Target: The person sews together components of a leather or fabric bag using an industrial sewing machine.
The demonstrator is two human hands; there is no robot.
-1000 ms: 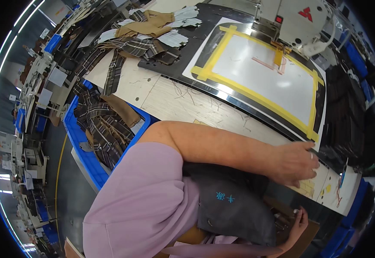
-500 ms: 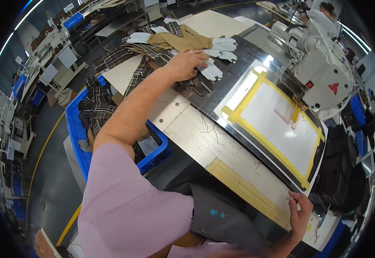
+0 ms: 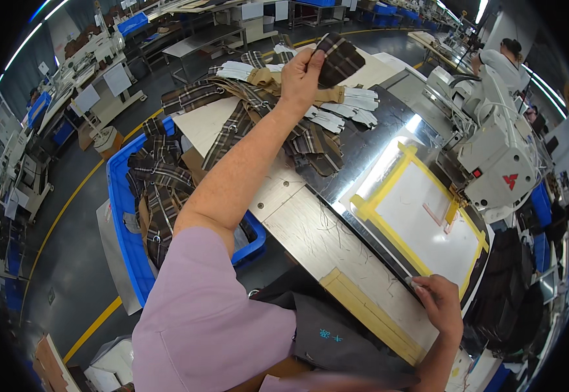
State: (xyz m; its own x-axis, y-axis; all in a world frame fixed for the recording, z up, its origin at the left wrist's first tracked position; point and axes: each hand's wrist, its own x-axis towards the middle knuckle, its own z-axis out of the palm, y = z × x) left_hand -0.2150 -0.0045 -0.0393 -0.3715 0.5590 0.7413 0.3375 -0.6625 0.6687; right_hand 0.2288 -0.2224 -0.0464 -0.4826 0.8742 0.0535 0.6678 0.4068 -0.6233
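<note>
My left hand (image 3: pixel 301 80) is raised over the heap of plaid, tan and white fabric pieces (image 3: pixel 245 111), closed on a dark plaid fabric piece (image 3: pixel 338 60). My right hand (image 3: pixel 438 300) is at the near edge of the machine plate, fingers curled, with a small pale item at its fingertips that I cannot make out. Beside it lies a white template sheet (image 3: pixel 415 215) bordered with yellow tape, under the head of a sewing machine (image 3: pixel 493 170). The wooden table edge (image 3: pixel 317 248) carries loose threads and a strip of yellowish tape (image 3: pixel 356 294).
A blue crate (image 3: pixel 124 215) of plaid pieces stands left of the table. Dark stacked material (image 3: pixel 500 281) is at the right. A co-worker (image 3: pixel 497 68) is at the upper right. Workbenches and machines line the back and left, along a floor with yellow lines.
My left hand moved from near my right hand up to the fabric heap, then lifted a plaid piece. My right hand rose from below the table edge to beside the machine plate.
</note>
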